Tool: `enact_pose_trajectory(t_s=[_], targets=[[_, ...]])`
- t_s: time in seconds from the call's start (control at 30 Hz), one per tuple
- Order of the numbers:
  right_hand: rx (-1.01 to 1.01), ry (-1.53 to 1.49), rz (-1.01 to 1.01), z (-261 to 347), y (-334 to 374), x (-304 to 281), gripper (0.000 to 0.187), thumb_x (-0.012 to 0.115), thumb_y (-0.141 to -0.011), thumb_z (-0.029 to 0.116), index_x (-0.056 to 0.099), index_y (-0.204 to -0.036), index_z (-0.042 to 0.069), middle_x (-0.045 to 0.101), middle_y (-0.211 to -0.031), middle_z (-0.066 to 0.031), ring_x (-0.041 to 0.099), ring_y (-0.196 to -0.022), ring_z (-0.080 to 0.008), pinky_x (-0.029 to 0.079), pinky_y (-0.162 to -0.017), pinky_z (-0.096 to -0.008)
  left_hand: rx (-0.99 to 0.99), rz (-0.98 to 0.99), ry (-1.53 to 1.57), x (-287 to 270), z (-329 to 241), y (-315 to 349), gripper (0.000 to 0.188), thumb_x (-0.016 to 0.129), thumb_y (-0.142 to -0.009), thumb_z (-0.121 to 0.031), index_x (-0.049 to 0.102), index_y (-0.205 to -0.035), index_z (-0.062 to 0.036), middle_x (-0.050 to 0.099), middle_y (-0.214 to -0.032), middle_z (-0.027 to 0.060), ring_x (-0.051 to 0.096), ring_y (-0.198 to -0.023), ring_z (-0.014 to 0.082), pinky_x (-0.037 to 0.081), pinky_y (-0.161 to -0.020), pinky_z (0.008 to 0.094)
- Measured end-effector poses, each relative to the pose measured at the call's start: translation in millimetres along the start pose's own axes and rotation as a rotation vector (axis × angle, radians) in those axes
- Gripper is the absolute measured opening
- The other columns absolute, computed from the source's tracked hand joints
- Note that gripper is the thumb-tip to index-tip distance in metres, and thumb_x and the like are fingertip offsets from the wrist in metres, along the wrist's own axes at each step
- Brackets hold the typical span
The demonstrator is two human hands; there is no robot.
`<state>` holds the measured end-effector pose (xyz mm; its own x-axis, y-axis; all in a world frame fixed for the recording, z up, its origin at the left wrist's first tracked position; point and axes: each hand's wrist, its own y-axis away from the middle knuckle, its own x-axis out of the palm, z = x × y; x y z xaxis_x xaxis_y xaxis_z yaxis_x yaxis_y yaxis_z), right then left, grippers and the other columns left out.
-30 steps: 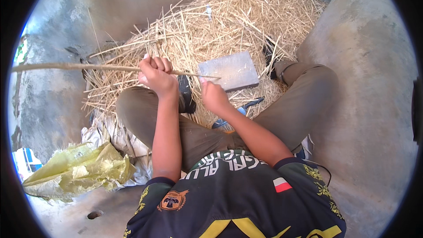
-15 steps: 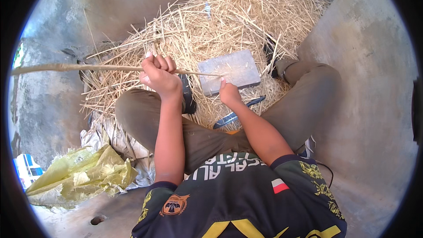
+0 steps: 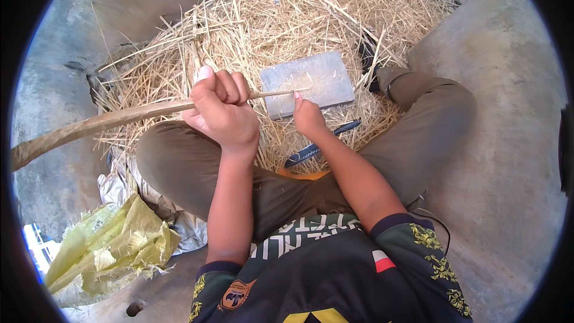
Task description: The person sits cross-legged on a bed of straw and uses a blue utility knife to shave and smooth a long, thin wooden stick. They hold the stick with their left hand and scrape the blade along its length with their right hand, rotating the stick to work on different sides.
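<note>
My left hand (image 3: 224, 104) is closed in a fist around a long, light-brown stick (image 3: 119, 118). The stick is thick at the left and tapers to a thin tip over the grey slab (image 3: 323, 84). At that tip, my right hand (image 3: 310, 118) has its fingers curled, pinching the thin end, with the thumb uppermost. Pale bits lie scattered on the slab, which rests on the straw between my legs. Closer to my lap, below the right hand, lies a narrow dark-blue item (image 3: 306, 154) with a white pattern; its kind is unclear.
A heap of dry straw-like strips (image 3: 287, 24) spreads in front of me and to the left. Concrete walls (image 3: 496, 42) rise around. At the lower left lies a torn yellow-green sack (image 3: 119, 245), near a small hole (image 3: 136, 308) in the concrete.
My left hand is raised nearer the camera, and the stick's thick left end has dropped lower in the view. The right hand stays at the tip. The whole view has shifted slightly.
</note>
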<state>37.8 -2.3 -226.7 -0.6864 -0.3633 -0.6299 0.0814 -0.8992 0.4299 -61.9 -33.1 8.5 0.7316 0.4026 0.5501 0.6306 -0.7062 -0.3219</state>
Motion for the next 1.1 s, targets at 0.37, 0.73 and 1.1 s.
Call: enact_pose_trajectory(t_s=[0.37, 0.73, 1.1], targets=[[0.075, 0.088, 0.005, 10.5, 0.6, -5.8, 0.068, 0.025, -0.104, 0.048, 0.07, -0.095, -0.002, 0.069, -0.096, -0.0286, 0.066, -0.096, -0.0456, 0.052, -0.087, -0.0532, -0.015, -0.056, -0.023, -8.9, -3.2, -7.1, 0.041, 0.043, -0.097, -0.019, 0.021, -0.063, -0.0153, 0.017, -0.052, -0.0027, 0.014, -0.044, 0.0102, 0.016, -0.043, 0.029], [0.057, 0.15, 0.08, -3.5, -9.6, -4.5, 0.063, 0.024, -0.105, 0.045, 0.069, -0.111, 0.002, 0.067, -0.115, -0.0229, 0.064, -0.108, -0.0417, 0.049, -0.095, -0.053, 0.0, -0.108, -0.015, -30.2, -4.1, -25.1, 0.042, 0.042, -0.099, -0.018, 0.021, -0.063, -0.0163, 0.02, -0.05, -0.0035, 0.018, -0.041, 0.0097, 0.017, -0.04, 0.0279], [-0.107, -0.055, 0.087, 12.7, -7.8, -19.8, 0.066, 0.027, -0.104, 0.043, 0.068, -0.099, -0.009, 0.065, -0.098, -0.035, 0.062, -0.101, -0.0499, 0.047, -0.094, -0.0524, -0.203, 0.265, 0.129, -37.5, -4.5, -36.5, 0.05, 0.043, -0.1, -0.028, 0.019, -0.058, -0.0177, 0.014, -0.053, -0.0051, 0.014, -0.047, 0.0104, 0.018, -0.045, 0.0283]])
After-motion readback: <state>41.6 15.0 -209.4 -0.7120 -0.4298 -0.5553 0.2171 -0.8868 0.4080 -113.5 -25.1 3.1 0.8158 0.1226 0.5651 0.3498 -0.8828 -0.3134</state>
